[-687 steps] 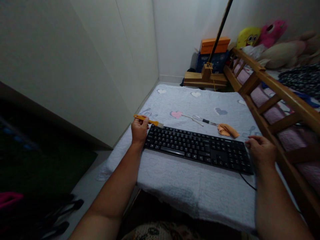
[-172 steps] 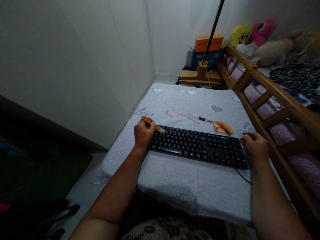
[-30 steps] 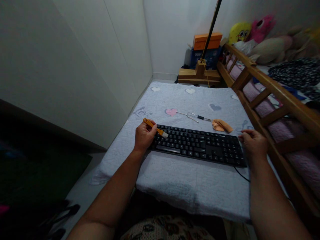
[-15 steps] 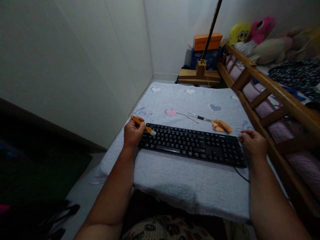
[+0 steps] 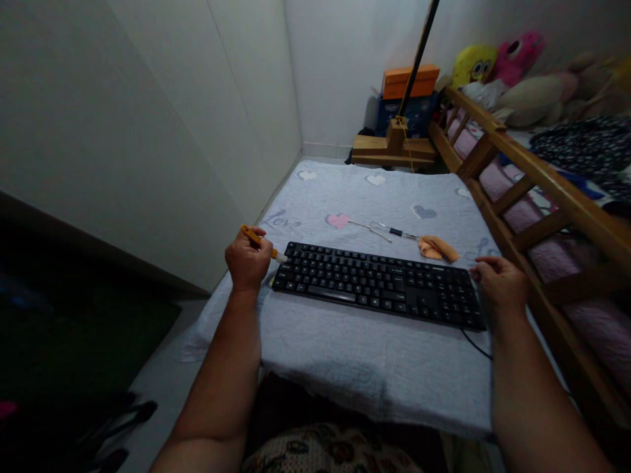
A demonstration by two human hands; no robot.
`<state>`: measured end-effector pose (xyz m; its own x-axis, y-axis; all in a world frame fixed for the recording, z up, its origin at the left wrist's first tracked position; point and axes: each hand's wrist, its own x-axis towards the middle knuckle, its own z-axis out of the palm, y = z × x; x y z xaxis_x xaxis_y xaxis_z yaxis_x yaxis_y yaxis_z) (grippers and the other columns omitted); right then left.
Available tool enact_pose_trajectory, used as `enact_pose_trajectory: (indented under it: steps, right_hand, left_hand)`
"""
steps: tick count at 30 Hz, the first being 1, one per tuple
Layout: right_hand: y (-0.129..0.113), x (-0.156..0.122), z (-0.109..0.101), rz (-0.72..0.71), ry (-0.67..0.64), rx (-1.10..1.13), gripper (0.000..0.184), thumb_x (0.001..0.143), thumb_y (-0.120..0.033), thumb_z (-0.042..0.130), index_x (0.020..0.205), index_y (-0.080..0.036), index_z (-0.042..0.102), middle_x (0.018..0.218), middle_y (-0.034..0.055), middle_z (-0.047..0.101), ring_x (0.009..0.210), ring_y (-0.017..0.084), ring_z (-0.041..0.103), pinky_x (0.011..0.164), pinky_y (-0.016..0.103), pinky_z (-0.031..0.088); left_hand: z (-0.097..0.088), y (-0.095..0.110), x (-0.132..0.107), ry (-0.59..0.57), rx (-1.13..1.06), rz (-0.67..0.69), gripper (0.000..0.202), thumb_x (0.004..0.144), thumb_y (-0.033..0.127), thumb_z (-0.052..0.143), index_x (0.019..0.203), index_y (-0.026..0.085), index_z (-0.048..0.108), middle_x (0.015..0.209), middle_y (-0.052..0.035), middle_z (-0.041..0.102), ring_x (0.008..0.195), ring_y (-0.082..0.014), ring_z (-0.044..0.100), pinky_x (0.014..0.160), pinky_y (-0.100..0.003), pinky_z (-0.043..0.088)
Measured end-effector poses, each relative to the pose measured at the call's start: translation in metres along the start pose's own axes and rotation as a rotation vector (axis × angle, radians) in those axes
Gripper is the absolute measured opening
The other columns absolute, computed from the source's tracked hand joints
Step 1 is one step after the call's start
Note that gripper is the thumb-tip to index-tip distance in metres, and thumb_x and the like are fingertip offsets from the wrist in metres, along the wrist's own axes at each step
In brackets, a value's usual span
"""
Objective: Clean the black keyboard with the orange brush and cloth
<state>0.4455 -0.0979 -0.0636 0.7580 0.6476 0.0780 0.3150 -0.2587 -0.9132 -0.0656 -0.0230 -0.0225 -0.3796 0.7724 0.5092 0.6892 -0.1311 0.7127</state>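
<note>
My left hand point(image 5: 246, 259) pinches the orange handle of a small brush point(image 5: 256, 239). Its pale bristles touch the left end of a black keyboard point(image 5: 355, 279), over the keys at the upper left. The keyboard lies flat, slightly slanted, on a light blue cloth with heart prints point(image 5: 340, 348). At the keyboard's right end, my right hand point(image 5: 500, 282) has its fingers curled against the edge, holding it; the fingertips are partly hidden.
Behind the keyboard lie a thin white stick point(image 5: 379, 233), a wire-ended tool with a black grip point(image 5: 396, 231) and an orange cloth point(image 5: 436, 248). A wooden bed rail point(image 5: 532, 171) runs along the right, a white cabinet point(image 5: 197, 131) along the left. The keyboard cable point(image 5: 476, 343) trails right.
My left hand has moved left with the brush, from over the left keys to the keyboard's left edge. My right hand and the keyboard have stayed in place.
</note>
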Motion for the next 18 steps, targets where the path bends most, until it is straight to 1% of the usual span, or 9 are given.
enact_pose_trajectory:
  steps: [3,5,8,10,13,16,18]
  right_hand:
    - [0.0,-0.001,-0.001,-0.007,-0.005,-0.012,0.026,0.065,-0.031,0.066,0.088,-0.021,0.074,0.07,0.0025,0.07,0.063,0.019,0.064,0.056,0.028,0.048]
    - [0.0,-0.002,-0.002,-0.019,-0.014,-0.027,0.021,0.068,-0.03,0.066,0.086,-0.023,0.073,0.071,0.0025,0.071,0.065,0.02,0.065,0.058,0.029,0.049]
    - [-0.004,-0.005,-0.002,-0.029,-0.012,-0.049,0.016,0.071,-0.03,0.065,0.084,-0.025,0.072,0.073,0.0036,0.072,0.069,0.023,0.067,0.059,0.031,0.051]
    - [-0.007,-0.007,-0.002,-0.02,-0.006,-0.06,0.014,0.072,-0.029,0.064,0.083,-0.025,0.072,0.073,0.0044,0.072,0.069,0.023,0.068,0.059,0.032,0.051]
    - [-0.01,-0.008,-0.002,-0.011,-0.007,-0.05,0.013,0.072,-0.029,0.064,0.083,-0.025,0.071,0.073,0.0045,0.071,0.069,0.023,0.067,0.059,0.032,0.052]
    - [-0.008,-0.007,-0.002,-0.022,-0.014,-0.033,0.013,0.072,-0.027,0.065,0.083,-0.025,0.071,0.073,0.0045,0.071,0.069,0.023,0.068,0.058,0.031,0.052]
    - [-0.004,-0.005,-0.002,-0.024,-0.019,-0.025,0.014,0.072,-0.027,0.064,0.084,-0.025,0.071,0.073,0.004,0.071,0.069,0.023,0.068,0.058,0.031,0.053]
  left_hand:
    - [-0.001,0.0,0.0,0.07,0.041,0.012,0.01,0.074,0.018,0.061,0.083,0.022,0.063,0.06,0.0051,0.052,0.055,-0.0148,0.049,0.066,-0.028,0.043]
    - [-0.002,0.0,-0.001,0.113,0.032,-0.005,0.01,0.073,0.018,0.062,0.083,0.022,0.063,0.062,0.0048,0.053,0.056,-0.0144,0.049,0.067,-0.028,0.044]
    - [-0.001,0.003,-0.001,0.135,-0.095,-0.072,0.01,0.074,0.021,0.063,0.084,0.021,0.062,0.068,0.0038,0.055,0.06,-0.0135,0.052,0.066,-0.026,0.045]
    - [0.002,0.006,-0.003,0.089,-0.249,-0.131,0.011,0.076,0.025,0.064,0.085,0.021,0.061,0.07,0.0032,0.056,0.062,-0.013,0.053,0.066,-0.025,0.046]
    - [0.008,0.013,-0.007,-0.063,-0.449,-0.195,0.015,0.076,0.031,0.067,0.086,0.021,0.061,0.072,0.0025,0.057,0.065,-0.0133,0.056,0.066,-0.024,0.049]
    - [0.015,0.02,-0.015,-0.201,-0.509,-0.206,0.021,0.074,0.036,0.072,0.084,0.021,0.063,0.073,0.0016,0.061,0.066,-0.0142,0.059,0.067,-0.025,0.051]
    - [0.018,0.022,-0.02,-0.24,-0.484,-0.199,0.021,0.073,0.037,0.073,0.083,0.021,0.064,0.073,0.001,0.063,0.066,-0.0148,0.061,0.066,-0.025,0.051]
